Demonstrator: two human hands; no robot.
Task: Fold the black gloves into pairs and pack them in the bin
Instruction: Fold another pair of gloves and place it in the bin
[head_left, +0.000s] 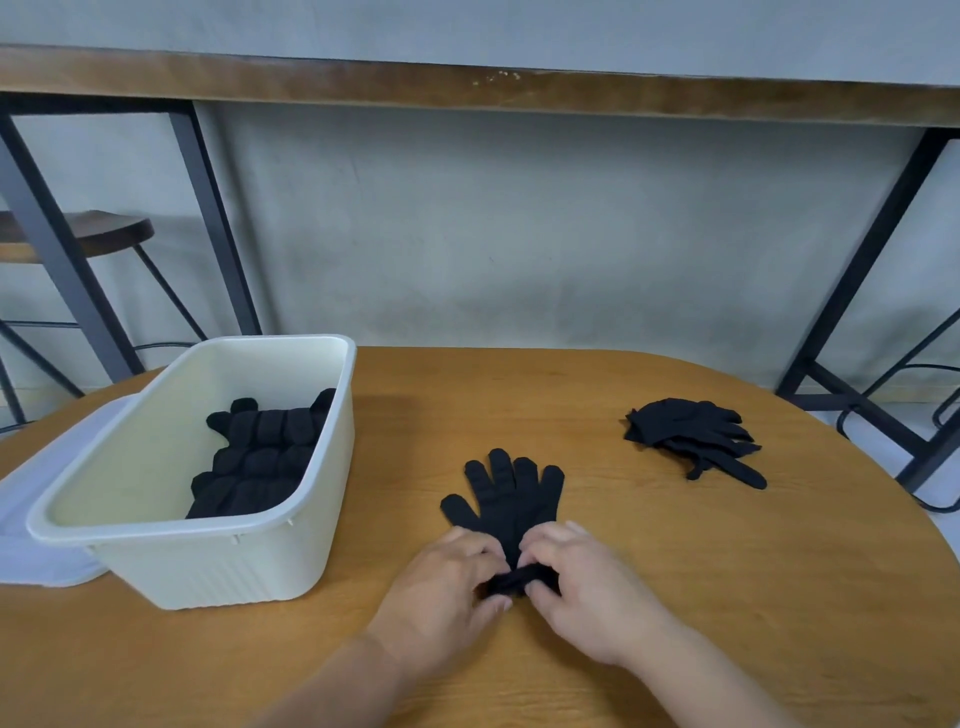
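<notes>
A black glove pair (506, 496) lies flat on the wooden table, fingers pointing away from me. My left hand (447, 592) and my right hand (587, 587) both pinch its cuff end, which is rolled up between their fingertips. A cream plastic bin (208, 566) stands to the left with folded black gloves (260, 457) stacked along its right side. A loose pile of black gloves (696, 436) sits at the right of the table.
A translucent lid (31, 519) lies under or beside the bin at the left edge. The wooden table (727, 597) is oval. Beyond it stand a dark metal-legged bench (467, 88) and a round stool (98, 234).
</notes>
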